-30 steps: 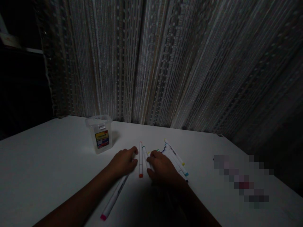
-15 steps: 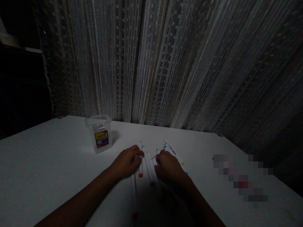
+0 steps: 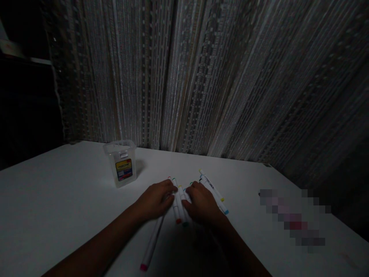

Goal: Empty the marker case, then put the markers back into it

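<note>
Markers point(image 3: 176, 212) look light, stiff, prone to rolling; best pinched mid-barrel. Left hand point(image 3: 157, 198) at nine o'clock, right hand point(image 3: 201, 201) at three: fingers half-curled, grip unclear.

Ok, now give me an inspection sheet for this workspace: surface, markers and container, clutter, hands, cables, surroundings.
Surface: white table, dimly lit.
Markers: several markers lie between and around the hands; the pink-ended marker reaches nearest the camera.
Container: clear container, labelled, upright, beyond the left hand.
Clutter: pixelated patch at right, unidentifiable.
Hands: left hand and right hand both at the markers, fingers curled; grip unclear.
Cables: nothing seen.
Surroundings: patterned curtain behind the table; darkness at far left.
</note>
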{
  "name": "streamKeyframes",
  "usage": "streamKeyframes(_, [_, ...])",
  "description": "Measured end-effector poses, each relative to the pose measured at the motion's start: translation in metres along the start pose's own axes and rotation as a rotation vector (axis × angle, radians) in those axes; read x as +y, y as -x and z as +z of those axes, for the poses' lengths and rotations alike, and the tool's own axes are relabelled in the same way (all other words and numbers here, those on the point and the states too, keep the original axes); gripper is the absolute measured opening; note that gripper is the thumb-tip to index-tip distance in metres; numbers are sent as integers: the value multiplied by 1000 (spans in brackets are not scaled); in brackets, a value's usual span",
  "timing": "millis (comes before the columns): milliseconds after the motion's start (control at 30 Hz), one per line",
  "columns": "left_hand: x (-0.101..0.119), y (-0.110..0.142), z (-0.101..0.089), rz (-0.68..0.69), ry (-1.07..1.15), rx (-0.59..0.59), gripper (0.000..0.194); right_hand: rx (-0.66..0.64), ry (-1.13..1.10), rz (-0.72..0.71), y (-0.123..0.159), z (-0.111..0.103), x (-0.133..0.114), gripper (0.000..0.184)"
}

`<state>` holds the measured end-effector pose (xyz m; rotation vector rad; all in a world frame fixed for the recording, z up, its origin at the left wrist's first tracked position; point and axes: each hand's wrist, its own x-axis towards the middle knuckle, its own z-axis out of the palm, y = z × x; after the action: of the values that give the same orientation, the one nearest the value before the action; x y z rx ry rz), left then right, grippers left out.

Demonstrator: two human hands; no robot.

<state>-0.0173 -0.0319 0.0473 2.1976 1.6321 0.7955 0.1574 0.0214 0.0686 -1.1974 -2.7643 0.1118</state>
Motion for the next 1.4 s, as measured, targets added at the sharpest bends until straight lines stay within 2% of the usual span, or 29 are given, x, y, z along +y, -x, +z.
streamKeyframes(133, [-1,1,1,-31,-105,-84,26,-27,-10,7,1,0,4,28])
streamKeyframes(267, [4,1,0,16,-52,-130,25,-39,-14,0,2,-1,3,28])
streamKeyframes(500, [-1,3,0,46,19,-94,39,-77,-49,-73,3,-2,-3,35])
streamKeyframes(667, [-13,2,2,-80,-85,-41,44,-109,-68,-87,4,-7,0,40])
streamKeyframes(733, [-15,1,1,-141,-118,13,42,-68,-46,-63,4,-9,3,34])
streamKeyframes(800, [-14,0,-1,-159,-125,67,38,21,-13,28,3,-10,8,29])
streamKeyframes(900, [-9,0,-4,-79,-66,89,31,97,41,188,2,-11,18,27])
streamKeyframes(1000, [-3,1,-2,31,-9,23,29,26,106,264,0,-8,24,24])
streamKeyframes(1200, [3,2,7,123,-39,-34,33,45,115,194,-5,3,19,24])
streamKeyframes(1400, [4,2,8,86,-73,-21,27,84,60,194,-4,0,17,24])
